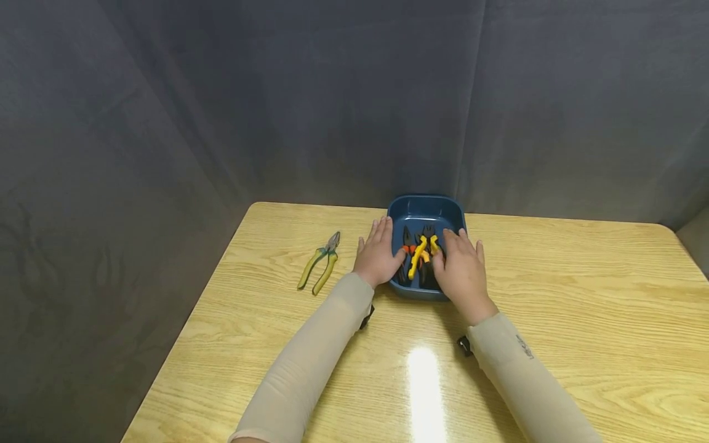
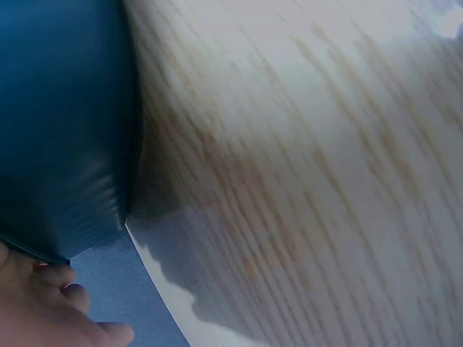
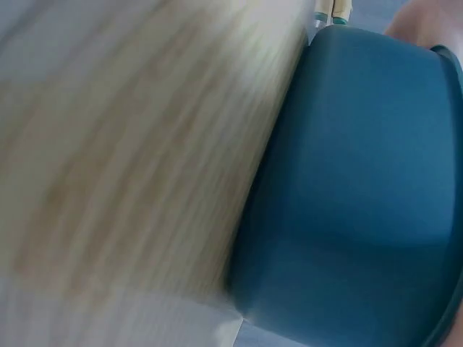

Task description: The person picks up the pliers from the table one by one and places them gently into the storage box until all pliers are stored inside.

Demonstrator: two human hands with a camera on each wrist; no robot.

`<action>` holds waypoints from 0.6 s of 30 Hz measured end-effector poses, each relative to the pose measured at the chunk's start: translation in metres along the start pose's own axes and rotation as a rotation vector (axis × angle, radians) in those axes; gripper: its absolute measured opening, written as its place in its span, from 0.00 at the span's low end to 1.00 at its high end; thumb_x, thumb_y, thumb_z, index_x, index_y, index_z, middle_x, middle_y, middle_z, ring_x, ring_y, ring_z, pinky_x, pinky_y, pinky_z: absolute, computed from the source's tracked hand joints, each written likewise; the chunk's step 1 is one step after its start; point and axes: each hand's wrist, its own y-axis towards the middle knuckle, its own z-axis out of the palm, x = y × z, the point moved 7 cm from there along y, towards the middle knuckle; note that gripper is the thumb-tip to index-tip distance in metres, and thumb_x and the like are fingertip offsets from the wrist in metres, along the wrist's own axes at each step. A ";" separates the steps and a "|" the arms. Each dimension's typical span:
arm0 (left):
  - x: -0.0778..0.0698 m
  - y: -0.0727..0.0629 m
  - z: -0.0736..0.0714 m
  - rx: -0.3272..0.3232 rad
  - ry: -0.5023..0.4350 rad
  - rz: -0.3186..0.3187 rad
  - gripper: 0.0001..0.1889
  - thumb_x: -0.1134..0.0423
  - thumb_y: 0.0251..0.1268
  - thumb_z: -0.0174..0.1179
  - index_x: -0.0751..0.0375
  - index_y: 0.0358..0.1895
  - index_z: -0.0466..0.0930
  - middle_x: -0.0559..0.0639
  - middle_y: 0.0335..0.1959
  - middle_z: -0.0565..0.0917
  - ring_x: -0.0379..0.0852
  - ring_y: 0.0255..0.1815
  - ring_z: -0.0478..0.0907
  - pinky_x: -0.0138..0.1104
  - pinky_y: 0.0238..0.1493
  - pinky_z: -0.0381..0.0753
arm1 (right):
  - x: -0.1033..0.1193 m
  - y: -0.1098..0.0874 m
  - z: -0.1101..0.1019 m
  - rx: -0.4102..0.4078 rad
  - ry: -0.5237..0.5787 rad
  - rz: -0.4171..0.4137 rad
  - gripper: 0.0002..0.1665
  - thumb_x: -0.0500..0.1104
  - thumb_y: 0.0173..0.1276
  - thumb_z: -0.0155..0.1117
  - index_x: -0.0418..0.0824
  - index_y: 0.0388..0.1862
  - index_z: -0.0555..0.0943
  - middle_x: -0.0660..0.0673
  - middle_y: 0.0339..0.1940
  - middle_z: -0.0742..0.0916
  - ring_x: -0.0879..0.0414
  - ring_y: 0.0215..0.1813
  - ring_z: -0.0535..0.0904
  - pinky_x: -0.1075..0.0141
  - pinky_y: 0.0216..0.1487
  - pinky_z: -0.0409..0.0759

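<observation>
A dark blue tray (image 1: 426,206) stands near the table's back edge, seen from its outer wall in both wrist views. My left hand (image 1: 380,253) holds its left side, thumb over the rim and fingers along the outside; its fingers (image 2: 76,298) droop below the rim in the left wrist view. On the opposite side my right hand (image 1: 464,271) grips the rim, thumb inside, mostly out of frame in the right wrist view. Inside lie yellow-handled pliers (image 1: 418,257) across pliers with orange-and-black handles (image 1: 408,249). Other dark handles beneath are partly hidden.
Pliers with yellow-green handles (image 1: 327,272) lie spread on the wooden table (image 1: 581,295), left of the tray. A grey curtain (image 1: 332,111) hangs close behind the table. Black camera mounts (image 1: 464,346) sit under both sleeved wrists.
</observation>
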 end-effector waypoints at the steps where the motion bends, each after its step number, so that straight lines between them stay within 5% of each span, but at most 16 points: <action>1: 0.000 0.000 0.001 -0.001 -0.001 -0.001 0.41 0.46 0.79 0.49 0.56 0.84 0.41 0.50 0.85 0.45 0.48 0.84 0.37 0.56 0.79 0.44 | -0.001 -0.001 0.001 0.014 0.002 0.014 0.32 0.44 0.77 0.55 0.26 0.73 0.67 0.29 0.72 0.73 0.34 0.78 0.61 0.35 0.77 0.45; 8: 0.000 0.000 0.001 0.000 -0.008 -0.002 0.41 0.46 0.79 0.50 0.56 0.84 0.41 0.50 0.85 0.45 0.48 0.84 0.37 0.56 0.79 0.44 | -0.008 -0.005 0.003 0.102 -0.025 0.029 0.42 0.57 0.83 0.44 0.30 0.81 0.53 0.32 0.82 0.58 0.36 0.82 0.49 0.32 0.76 0.37; 18: 0.000 0.000 0.001 0.008 -0.004 -0.008 0.41 0.46 0.79 0.49 0.55 0.84 0.41 0.49 0.85 0.44 0.48 0.84 0.37 0.55 0.79 0.43 | -0.019 -0.010 0.003 0.290 -0.101 0.020 0.56 0.74 0.77 0.30 0.35 0.83 0.37 0.37 0.84 0.44 0.40 0.84 0.34 0.30 0.73 0.27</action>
